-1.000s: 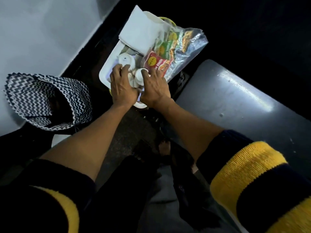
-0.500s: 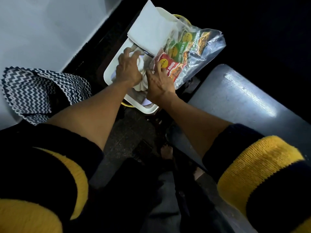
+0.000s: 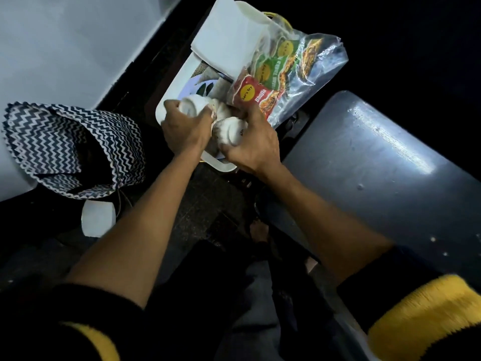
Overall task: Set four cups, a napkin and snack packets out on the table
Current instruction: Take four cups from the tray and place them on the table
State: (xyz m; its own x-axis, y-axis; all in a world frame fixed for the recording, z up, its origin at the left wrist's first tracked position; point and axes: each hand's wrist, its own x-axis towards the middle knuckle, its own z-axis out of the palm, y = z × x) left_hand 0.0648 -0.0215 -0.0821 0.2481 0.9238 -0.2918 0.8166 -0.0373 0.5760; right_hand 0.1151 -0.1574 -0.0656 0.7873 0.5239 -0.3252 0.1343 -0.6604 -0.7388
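Observation:
A white tray sits low between a pale table and a grey bench. On it lie a folded white napkin and a clear bag of red and green snack packets. My left hand is shut on a white cup, lifted and tipped on its side. Just to its right, my right hand grips another white cup, also tilted. A further white cup shows between the two; how many cups are there in all is hidden by my hands.
The pale table top fills the upper left. A black-and-white zigzag cloth bag hangs over its edge, with a white object below it. The grey bench is at the right. My legs and dark floor lie below.
Both hands have closed around cups and raised them off the tray, drawing back toward me. The left hand earlier reached deeper into the tray near the napkin.

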